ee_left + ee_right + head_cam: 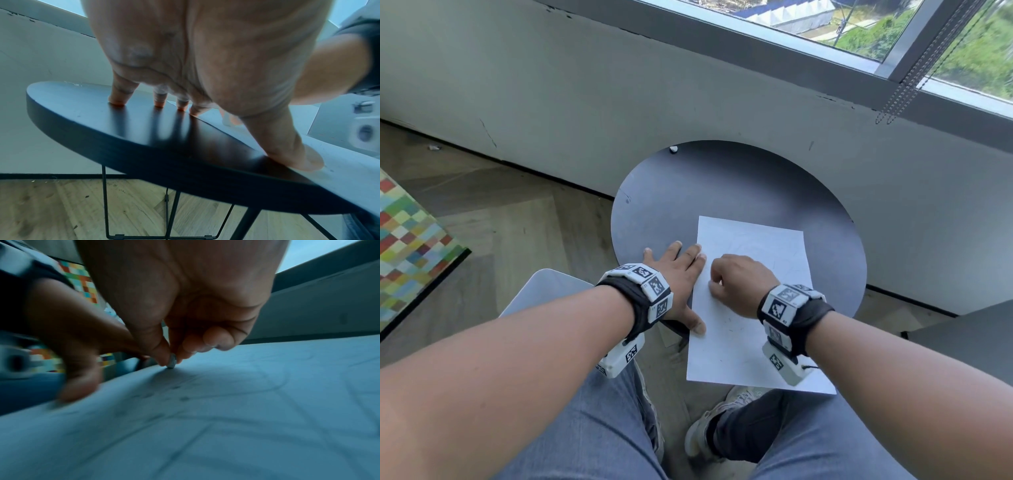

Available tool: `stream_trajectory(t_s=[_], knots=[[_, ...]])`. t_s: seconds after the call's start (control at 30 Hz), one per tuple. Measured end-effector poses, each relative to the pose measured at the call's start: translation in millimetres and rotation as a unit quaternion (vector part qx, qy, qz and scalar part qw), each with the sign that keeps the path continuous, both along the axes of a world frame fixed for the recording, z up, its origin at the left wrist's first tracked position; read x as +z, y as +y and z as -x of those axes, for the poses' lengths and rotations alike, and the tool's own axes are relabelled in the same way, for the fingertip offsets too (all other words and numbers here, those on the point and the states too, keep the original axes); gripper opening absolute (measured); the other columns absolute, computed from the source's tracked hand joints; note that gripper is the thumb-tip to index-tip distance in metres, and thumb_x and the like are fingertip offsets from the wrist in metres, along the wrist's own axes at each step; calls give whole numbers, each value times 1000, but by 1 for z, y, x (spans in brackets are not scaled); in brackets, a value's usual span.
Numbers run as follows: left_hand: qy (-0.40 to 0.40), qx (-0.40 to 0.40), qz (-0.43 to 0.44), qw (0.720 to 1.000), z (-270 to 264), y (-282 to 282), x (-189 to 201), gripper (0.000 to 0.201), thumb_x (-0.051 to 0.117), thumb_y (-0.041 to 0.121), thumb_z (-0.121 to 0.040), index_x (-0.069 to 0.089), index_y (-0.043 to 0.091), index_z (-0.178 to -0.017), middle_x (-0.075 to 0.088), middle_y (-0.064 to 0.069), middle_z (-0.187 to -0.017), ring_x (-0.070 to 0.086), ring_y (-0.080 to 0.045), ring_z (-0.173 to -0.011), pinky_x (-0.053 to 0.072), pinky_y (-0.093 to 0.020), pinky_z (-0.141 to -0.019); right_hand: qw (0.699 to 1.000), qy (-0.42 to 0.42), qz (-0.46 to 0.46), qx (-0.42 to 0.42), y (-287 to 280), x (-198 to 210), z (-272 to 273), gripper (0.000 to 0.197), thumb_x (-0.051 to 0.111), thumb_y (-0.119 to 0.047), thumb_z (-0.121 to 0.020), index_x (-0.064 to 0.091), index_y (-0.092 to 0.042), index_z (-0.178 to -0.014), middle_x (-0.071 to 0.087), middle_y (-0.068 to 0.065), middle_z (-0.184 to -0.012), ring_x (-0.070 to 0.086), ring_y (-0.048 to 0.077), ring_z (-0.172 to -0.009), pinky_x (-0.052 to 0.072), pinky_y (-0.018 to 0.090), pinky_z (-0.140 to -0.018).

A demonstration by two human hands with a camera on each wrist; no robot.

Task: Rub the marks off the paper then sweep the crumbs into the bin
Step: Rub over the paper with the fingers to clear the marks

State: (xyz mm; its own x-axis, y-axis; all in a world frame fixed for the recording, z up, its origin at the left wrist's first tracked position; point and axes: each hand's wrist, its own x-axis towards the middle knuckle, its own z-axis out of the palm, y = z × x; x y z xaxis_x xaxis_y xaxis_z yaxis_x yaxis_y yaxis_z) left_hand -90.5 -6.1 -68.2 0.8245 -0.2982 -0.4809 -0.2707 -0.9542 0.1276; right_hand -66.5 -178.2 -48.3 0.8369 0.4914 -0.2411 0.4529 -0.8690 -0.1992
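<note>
A white sheet of paper [753, 308] with faint pencil lines lies on the round black table [739, 178], its near end hanging over the table's edge. My left hand [681, 274] lies flat with fingers spread, thumb and fingertips pressing the paper's left edge [320, 155]. My right hand [736, 284] is curled over the paper, pinching a small grey eraser [171, 361] between thumb and fingers, its tip touching the sheet [226, 402]. Dark crumbs [180, 395] dot the paper near the eraser. No bin is in view.
A small white object [673, 149] sits at the table's far edge. A grey wall and window [859, 31] stand behind. A white chair [544, 291] and a chequered rug [407, 236] are on the left over wooden floor. My knees are below the table.
</note>
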Motion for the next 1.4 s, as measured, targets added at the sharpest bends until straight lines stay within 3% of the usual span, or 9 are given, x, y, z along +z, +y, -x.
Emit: stream_trajectory(t_s=[0.13,0.37,0.63,0.83,0.9,1.1,1.17,1.4], knots=[[-2,-2,-1,1000,0,-1,0,144,65,92,-57,-6,22,-161,-15,8,-169,-11,-29,-156,14,-73,-116,999,27,9,32,1,1,1,12,53,-35,-94,57,-24,-89,62,-3,-101,57,21,-96,52,38,-82],[1,-3,-5,1000,1,-1,1,143,63,92,-59,-8,23,-161,-16,7,-169,-11,-29,-156,12,-72,-117,995,0,8,-102,-6,5,-38,10,54,-30,-93,58,-22,-91,65,1,-106,55,22,-92,48,34,-78],[-3,-1,-2,1000,1,0,0,143,64,93,-58,-6,22,-161,-18,6,-169,-12,-29,-156,11,-71,-117,999,42,-19,-2,10,1,6,16,56,-32,-94,65,-19,-96,66,0,-101,58,22,-97,52,37,-82],[-1,-2,-4,1000,0,0,-4,145,62,94,-57,-10,21,-161,-19,7,-169,-14,-29,-155,12,-71,-117,986,45,-15,-163,0,2,-52,8,59,-28,-91,61,-22,-87,69,3,-103,61,24,-90,43,29,-68],[1,-1,-3,1000,-1,0,-4,146,62,94,-58,-11,20,-161,-20,7,-169,-14,-28,-155,12,-72,-117,983,45,-20,-176,-1,2,-58,7,58,-28,-90,61,-22,-87,69,2,-102,61,23,-88,42,29,-67],[1,3,2,1000,-2,-1,-3,146,64,93,-57,-10,22,-161,-19,9,-169,-13,-26,-156,11,-70,-118,998,35,-31,-38,14,-2,-19,17,55,-33,-94,54,-25,-79,61,-1,-89,59,25,-91,49,34,-77],[1,4,3,1000,-2,-1,-3,146,64,93,-57,-10,22,-161,-19,9,-169,-14,-26,-156,11,-70,-118,998,41,-27,-28,13,-2,-21,18,56,-34,-94,54,-26,-79,62,-1,-89,57,24,-89,50,35,-78],[2,7,4,1000,0,-1,-2,147,65,92,-57,-10,20,-161,-18,8,-169,-13,-27,-156,11,-71,-117,987,20,-12,-160,0,-2,-71,12,55,-29,-89,57,-24,-79,65,0,-94,61,25,-93,42,30,-70]])
